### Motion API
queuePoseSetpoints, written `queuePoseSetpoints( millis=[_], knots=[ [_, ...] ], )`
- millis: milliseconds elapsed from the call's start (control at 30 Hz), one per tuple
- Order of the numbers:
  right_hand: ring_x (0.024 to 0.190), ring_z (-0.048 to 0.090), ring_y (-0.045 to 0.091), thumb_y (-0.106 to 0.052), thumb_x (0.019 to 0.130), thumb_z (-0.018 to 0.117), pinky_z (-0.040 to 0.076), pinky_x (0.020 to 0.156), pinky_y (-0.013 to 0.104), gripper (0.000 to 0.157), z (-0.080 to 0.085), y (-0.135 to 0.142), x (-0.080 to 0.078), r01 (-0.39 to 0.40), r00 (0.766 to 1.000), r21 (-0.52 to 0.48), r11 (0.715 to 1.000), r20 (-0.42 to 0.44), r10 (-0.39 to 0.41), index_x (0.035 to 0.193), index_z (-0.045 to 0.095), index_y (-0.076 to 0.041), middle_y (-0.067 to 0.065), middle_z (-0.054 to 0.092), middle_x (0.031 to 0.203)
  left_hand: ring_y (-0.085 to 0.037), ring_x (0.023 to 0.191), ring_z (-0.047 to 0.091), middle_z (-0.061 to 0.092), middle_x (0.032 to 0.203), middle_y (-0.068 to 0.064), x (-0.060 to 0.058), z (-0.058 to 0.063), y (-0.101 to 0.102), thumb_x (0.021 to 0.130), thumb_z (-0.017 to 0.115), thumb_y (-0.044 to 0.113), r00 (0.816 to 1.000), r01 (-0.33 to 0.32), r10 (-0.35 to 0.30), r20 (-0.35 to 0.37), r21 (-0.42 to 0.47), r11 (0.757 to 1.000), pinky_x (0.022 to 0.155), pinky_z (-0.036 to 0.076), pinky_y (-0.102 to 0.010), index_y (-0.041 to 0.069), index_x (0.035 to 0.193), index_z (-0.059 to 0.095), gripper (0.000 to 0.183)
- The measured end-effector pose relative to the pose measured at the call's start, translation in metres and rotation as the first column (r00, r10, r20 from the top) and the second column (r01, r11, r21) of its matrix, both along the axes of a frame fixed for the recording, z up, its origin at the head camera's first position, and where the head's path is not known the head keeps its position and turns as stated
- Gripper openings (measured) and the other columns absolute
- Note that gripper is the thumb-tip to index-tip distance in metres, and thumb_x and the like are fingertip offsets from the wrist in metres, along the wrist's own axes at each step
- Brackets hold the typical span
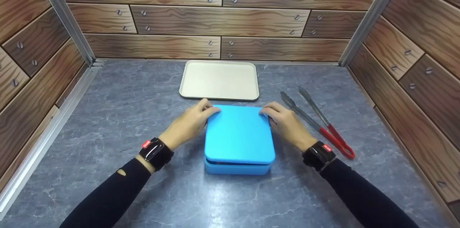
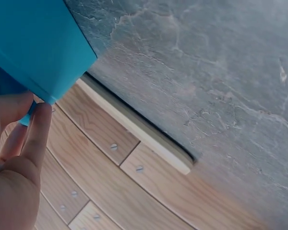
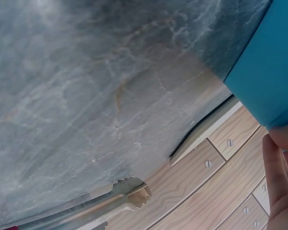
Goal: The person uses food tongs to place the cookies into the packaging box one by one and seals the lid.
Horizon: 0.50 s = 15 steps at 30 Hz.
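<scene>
A blue lunch box (image 1: 237, 169) stands on the table in front of me. Its blue lid (image 1: 240, 134) lies over the top, with a thin dark gap showing along the near edge. My left hand (image 1: 188, 122) pinches the lid at its far left corner, thumb on top. At the far right corner my right hand (image 1: 287, 124) pinches it in the same way. Both wrist views show thumb and fingertips at the lid's edge, by the box wall (image 2: 53, 52). What the box holds is hidden under the lid.
A cream tray (image 1: 219, 80) lies just beyond the box. To the right of my right hand rest metal tongs with red handles (image 1: 334, 138), their arms spread. Wood-patterned walls (image 1: 266, 21) bound the grey marbled table (image 1: 118, 120) at the back and sides.
</scene>
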State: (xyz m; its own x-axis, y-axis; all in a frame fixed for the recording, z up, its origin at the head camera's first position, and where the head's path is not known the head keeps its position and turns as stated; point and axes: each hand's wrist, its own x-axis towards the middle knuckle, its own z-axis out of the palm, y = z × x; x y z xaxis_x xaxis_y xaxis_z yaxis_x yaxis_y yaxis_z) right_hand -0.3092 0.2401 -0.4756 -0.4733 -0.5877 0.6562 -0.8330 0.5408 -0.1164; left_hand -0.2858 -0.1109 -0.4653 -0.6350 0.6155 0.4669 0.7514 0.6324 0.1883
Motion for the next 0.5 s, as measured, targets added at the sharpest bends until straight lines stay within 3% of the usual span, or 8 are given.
queuePoseSetpoints(
  millis=[167, 400, 500],
  knots=[
    [0.101, 0.075, 0.029, 0.017, 0.086, 0.077, 0.067, 0.086, 0.037, 0.033, -0.005, -0.001, 0.003, 0.029, 1.0, 0.036, 0.999, -0.006, -0.028, 0.111, 0.076, -0.004, 0.012, 0.071, 0.111, -0.026, 0.105, 0.069, 0.059, 0.124, -0.012, 0.002, -0.002, 0.001, 0.095, 0.059, -0.016, 1.0, -0.021, 0.021, -0.011, -0.023, 1.0, 0.082, 0.064, -0.026, 0.006, 0.141, 0.067, 0.051],
    [0.103, 0.074, 0.03, 0.018, 0.086, 0.076, 0.066, 0.089, 0.038, 0.033, -0.006, -0.001, 0.003, 0.025, 1.0, 0.043, 0.999, -0.01, -0.025, 0.111, 0.076, -0.003, 0.014, 0.07, 0.112, -0.031, 0.111, 0.069, 0.061, 0.125, -0.014, -0.001, -0.008, 0.001, 0.092, 0.062, -0.018, 0.999, -0.022, 0.022, -0.037, -0.002, 1.0, 0.096, 0.064, -0.033, 0.003, 0.138, 0.067, 0.051],
    [0.104, 0.073, 0.031, 0.019, 0.085, 0.076, 0.066, 0.091, 0.038, 0.033, -0.006, -0.002, 0.004, 0.021, 1.0, 0.042, 0.999, -0.012, -0.021, 0.111, 0.076, -0.002, 0.014, 0.07, 0.112, -0.033, 0.113, 0.069, 0.061, 0.125, -0.016, -0.002, -0.011, 0.002, 0.092, 0.062, -0.018, 1.0, -0.027, 0.027, -0.009, 0.037, 0.999, 0.1, 0.062, -0.036, 0.002, 0.136, 0.068, 0.049]
  ],
)
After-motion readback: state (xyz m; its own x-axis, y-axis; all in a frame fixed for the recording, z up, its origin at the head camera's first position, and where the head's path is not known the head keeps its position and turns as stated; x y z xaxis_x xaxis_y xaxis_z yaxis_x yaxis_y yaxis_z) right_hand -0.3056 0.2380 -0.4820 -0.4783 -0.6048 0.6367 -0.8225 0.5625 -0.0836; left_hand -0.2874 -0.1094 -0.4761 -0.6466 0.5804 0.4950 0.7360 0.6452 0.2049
